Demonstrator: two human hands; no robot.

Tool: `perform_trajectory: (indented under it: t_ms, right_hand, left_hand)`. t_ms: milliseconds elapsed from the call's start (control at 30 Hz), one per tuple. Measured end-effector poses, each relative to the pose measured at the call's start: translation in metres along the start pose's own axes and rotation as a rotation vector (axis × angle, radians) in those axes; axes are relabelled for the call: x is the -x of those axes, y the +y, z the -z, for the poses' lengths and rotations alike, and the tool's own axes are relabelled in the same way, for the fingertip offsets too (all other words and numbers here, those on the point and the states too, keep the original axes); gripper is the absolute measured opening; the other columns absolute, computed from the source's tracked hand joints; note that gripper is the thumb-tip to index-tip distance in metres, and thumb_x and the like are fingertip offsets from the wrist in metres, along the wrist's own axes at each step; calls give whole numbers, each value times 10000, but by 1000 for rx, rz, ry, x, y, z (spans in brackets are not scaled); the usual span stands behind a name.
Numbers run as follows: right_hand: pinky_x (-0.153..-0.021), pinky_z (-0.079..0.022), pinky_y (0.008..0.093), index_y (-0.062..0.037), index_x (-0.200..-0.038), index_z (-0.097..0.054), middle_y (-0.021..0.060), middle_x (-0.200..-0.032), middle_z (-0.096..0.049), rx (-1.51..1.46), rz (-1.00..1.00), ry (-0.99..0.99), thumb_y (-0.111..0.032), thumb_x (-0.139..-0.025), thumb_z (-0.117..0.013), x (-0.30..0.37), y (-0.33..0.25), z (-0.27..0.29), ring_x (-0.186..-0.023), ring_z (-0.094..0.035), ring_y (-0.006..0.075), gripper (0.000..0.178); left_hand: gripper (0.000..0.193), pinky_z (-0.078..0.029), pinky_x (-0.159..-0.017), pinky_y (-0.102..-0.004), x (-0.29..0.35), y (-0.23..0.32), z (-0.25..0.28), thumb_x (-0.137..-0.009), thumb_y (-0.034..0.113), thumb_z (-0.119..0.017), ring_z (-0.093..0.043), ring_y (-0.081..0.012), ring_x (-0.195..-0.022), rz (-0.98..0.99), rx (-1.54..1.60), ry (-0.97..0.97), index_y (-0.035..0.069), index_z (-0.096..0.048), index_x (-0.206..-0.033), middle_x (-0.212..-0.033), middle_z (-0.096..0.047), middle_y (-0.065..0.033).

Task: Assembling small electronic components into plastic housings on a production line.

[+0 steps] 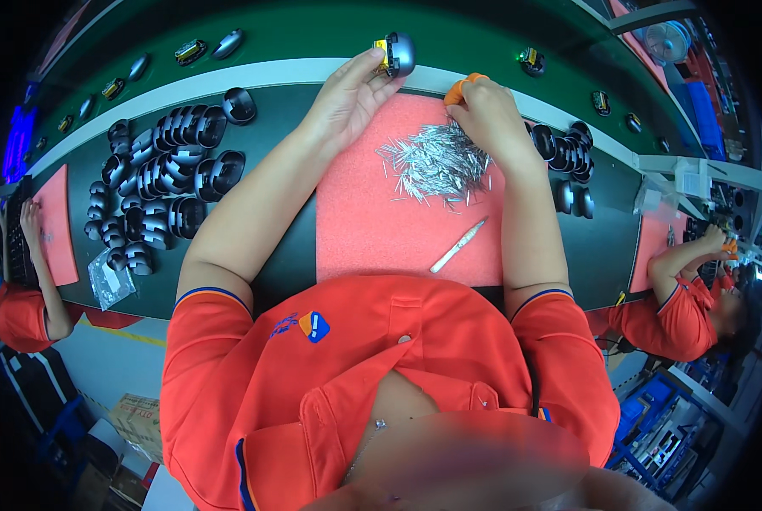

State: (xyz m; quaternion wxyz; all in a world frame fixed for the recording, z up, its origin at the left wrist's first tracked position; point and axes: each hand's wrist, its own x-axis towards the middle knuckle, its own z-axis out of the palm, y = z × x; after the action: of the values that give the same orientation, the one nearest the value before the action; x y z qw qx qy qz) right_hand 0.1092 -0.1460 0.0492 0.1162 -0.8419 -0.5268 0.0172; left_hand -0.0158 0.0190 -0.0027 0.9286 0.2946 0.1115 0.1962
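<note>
So the person has both hands busy, one thing in each. Left hand (353, 92): one unit (400, 56), dark rounded shell with a yellow part facing the thumb. Fingers are closed on it, thumb on the yellow side, and it's held up at the near edge of the green belt (449, 34), past the far end of the pink mat (355, 217). Right hand (489, 111): fingers curled around one orange thing (462, 88), just beyond the pins. Too covered up to say what it is.

Counts, as far as they go: one heap of pins (439, 163) on the mat, way too many to number. One slim white tool (459, 244) with a pointed tip, lying slantwise nearer the person. Dark shells (176, 175) fill the table on the left in nested rows, overlapping too much for a proper total; on the right there's a smaller bunch, plus two (575, 199) sitting apart from it. One clear bag (111, 279) by the left lot.

On the belt, left of the unit, at least three silver domes (227, 43) and three yellow-topped parts (191, 52). To the right, four parts, one (531, 61) with a green glow. At least two co-workers, one each side.
</note>
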Motion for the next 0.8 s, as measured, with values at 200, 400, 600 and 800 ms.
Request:
perform_trajectory:
  t_ms: [200,400,600,800]
  right_hand:
    - [-735,-457,433,-3,-798,-654,175,-796,-628,202,80,16,-109,-759,-642,-4,-7,-3,-833,-612,328,113]
    - [-766,-473,328,12,-1072,-578,145,-919,-631,-214,-259,-35,-166,-895,-565,-7,15,-10,-826,-609,256,251]
    - [-773,-450,239,-20,-1156,-595,50,-966,-639,-1106,-276,216,-153,-894,-599,-11,-5,4,-783,-537,98,295]
    - [-854,-438,271,-50,-994,-674,55,-1184,-612,-855,-158,352,-156,-848,-647,-2,-23,-5,-970,-556,132,183]
  left_hand:
    - [332,-501,-942,-355,1,5,-2,-968,249,-481,-572,-273,-1112,48,79,0,-14,-465,-1169,-1143,-535,-155]
    - [386,-531,-773,-273,9,2,-8,-1003,314,-377,-623,-203,-935,13,-366,-92,16,-415,-1246,-1129,-544,-148]
    - [493,-479,-682,-230,15,-6,-14,-906,231,-607,-583,-97,-770,-129,-669,-179,68,-397,-1321,-991,-566,-67]
    - [526,-464,-615,-209,16,-4,-18,-853,166,-682,-566,-78,-719,-71,-641,-170,58,-416,-1293,-974,-564,-48]
